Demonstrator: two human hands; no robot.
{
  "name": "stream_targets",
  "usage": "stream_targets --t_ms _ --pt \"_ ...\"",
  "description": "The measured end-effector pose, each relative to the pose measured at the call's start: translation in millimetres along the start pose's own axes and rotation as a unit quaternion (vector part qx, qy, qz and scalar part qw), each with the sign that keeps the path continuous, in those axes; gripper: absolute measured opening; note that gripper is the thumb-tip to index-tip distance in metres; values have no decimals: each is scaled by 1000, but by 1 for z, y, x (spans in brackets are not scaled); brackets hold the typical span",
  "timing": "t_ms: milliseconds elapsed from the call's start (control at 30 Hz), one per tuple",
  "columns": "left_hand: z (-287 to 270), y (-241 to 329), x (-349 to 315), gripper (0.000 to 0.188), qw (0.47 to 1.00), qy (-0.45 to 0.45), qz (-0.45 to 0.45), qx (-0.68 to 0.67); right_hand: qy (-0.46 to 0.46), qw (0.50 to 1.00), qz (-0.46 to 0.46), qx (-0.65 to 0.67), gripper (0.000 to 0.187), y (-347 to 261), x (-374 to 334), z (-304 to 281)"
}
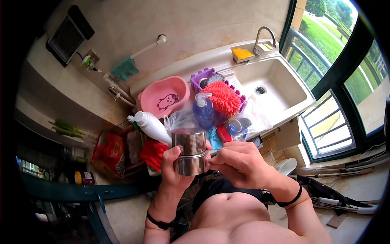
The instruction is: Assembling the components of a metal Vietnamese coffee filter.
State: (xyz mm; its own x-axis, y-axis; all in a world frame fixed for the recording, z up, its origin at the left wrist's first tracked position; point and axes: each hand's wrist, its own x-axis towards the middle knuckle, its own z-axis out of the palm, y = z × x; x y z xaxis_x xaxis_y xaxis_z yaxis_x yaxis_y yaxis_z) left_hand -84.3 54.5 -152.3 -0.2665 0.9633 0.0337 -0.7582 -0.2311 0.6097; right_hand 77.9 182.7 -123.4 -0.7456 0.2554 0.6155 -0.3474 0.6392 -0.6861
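Note:
My left hand (172, 164) is wrapped round a shiny metal mesh infuser (189, 143), a cylinder with fine perforated walls and a rim round its middle. It is held upright in front of my belly. At its right side, level with the middle rim, the thumb and forefinger of my right hand (243, 162) are pinched together. A small part at the rim may be between those fingertips, but it is too small to make out. Just behind the infuser are a white bottle (152, 127) and a blue pump bottle (203, 112).
A pink basin (162, 95) with a penguin picture stands on the counter. Next to it are a purple basket (199, 77) and a red chenille mitt (221, 97). Further right is a white sink (280, 81) with a faucet (264, 36). A red cloth (153, 154) hangs near my left hand.

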Motion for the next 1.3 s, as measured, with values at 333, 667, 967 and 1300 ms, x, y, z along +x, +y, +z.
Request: stream_targets --t_ms 333,667,967,1300 --pt "-5 -5 -7 74 982 51 111 146 55 996 43 -49 10 -6 3 1" --pt "13 -12 -13 72 983 95 102 116 156 923 -91 -340 13 -5 2 16" --pt "19 -21 -15 73 972 86 177 126 166 931 -78 -317 14 -8 7 20" --pt "13 -27 -16 89 942 96 245 210 201 944 -53 -257 15 -11 14 24"
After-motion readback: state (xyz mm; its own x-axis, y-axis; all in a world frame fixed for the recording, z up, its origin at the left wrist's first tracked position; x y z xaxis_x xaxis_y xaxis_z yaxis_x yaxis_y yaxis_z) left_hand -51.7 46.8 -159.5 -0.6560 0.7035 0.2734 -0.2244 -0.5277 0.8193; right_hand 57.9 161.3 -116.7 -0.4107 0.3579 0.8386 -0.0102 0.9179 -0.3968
